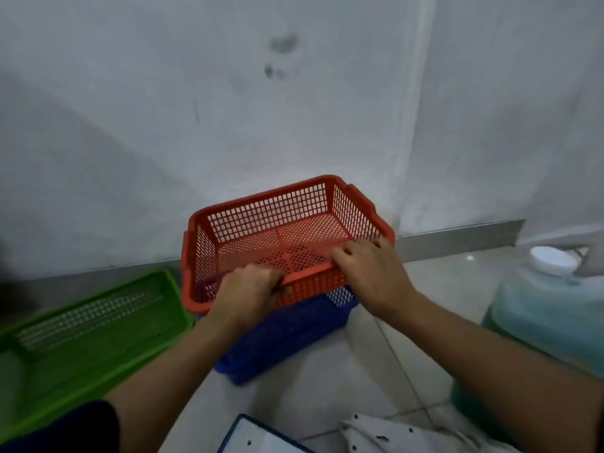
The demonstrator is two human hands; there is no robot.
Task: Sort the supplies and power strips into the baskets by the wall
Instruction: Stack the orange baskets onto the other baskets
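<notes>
You are holding the red basket (287, 237) by its near long rim, with both hands curled over that edge: your left hand (250, 289) is gripping toward the near left corner, fingers wrapped over the lip, and your right hand (366, 269) is gripping toward the near right corner, fingertips hooking down inside the mesh. Each grip is clenched on the rim, not released.

The red basket is sitting tilted on top of the blue basket (287, 335), partly nested in it, on the tiled floor (343, 380) close to the wall (228, 109). The green basket (88, 325) is lying on the floor just beside them to the left, also by the wall.

Judging by the open lattice walls and the fact that nothing is showing inside it, the red basket is probably handling as a light, thin plastic shell. It is likely flexing a little when taken by one side only, so the thick rolled rim is the sound place to hold, or better the two short ends, where the raised handle tabs are standing. The plastic looks smooth, so a nested basket may be sticking slightly against the one below and then coming free abruptly.

A large water bottle (549, 308) with a white cap is standing at the right. No brand, label or writing is readable on any basket; the picture is too soft to tell.
</notes>
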